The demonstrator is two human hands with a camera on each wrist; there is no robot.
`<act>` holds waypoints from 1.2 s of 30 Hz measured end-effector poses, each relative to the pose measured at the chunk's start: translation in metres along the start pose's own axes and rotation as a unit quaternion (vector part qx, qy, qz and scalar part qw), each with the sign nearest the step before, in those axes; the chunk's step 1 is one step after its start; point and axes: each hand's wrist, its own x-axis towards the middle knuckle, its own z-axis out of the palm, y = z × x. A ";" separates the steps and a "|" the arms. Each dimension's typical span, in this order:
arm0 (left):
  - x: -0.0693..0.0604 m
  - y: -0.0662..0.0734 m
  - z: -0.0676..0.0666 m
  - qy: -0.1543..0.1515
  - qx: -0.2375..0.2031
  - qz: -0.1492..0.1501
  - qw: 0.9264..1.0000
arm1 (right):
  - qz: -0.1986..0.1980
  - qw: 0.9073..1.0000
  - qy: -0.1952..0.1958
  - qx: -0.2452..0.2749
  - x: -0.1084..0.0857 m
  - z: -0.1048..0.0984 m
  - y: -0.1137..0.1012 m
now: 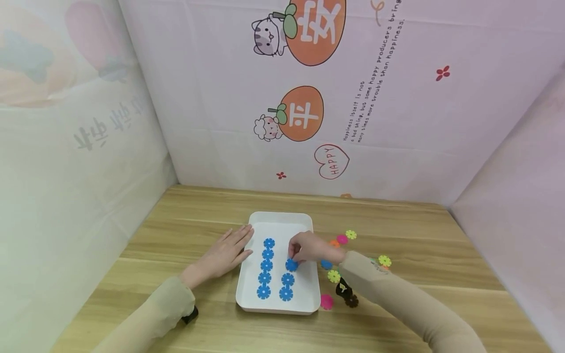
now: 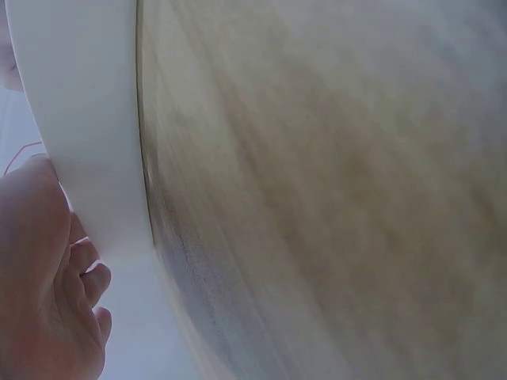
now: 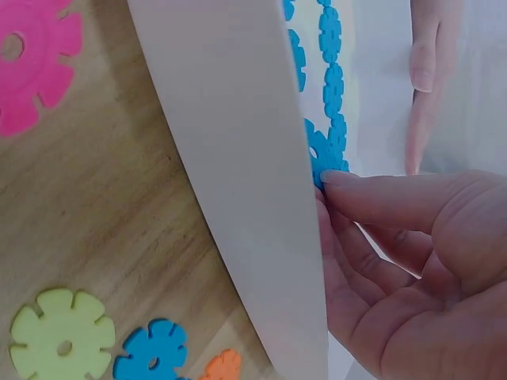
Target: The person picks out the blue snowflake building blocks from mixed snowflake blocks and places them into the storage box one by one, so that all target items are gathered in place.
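Note:
A white tray [image 1: 276, 305] holds blue snowflake discs in two columns, the left one [image 1: 266, 265] longer than the right. At the upper end of the right column, my right hand [image 1: 307, 246] pinches a blue snowflake disc [image 1: 291, 264] between thumb and fingers; the right wrist view shows the thumb on that disc [image 3: 318, 157]. My left hand [image 1: 227, 251] rests at the tray's left rim with its fingers extended. In the left wrist view the hand [image 2: 47, 277] lies against the tray's outer wall [image 2: 87, 103].
Right of the tray, loose discs lie on the wooden table [image 1: 207, 323]: pink [image 1: 326, 301], yellow [image 1: 334, 276], blue [image 1: 326, 264], brown [image 1: 351, 300] and others, partly hidden by the right arm. Printed cloth walls [image 1: 212, 98] surround the table.

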 end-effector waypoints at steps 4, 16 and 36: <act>0.000 -0.002 0.002 0.004 0.001 0.002 1.000 | 0.000 1.000 -0.004 0.006 0.001 0.004 -0.003; 0.001 0.000 0.000 0.003 -0.006 0.002 1.000 | 0.013 1.000 -0.001 -0.016 0.006 0.008 -0.003; 0.000 0.001 -0.001 -0.005 -0.010 -0.002 1.000 | -0.002 0.998 0.036 0.041 -0.016 -0.024 0.013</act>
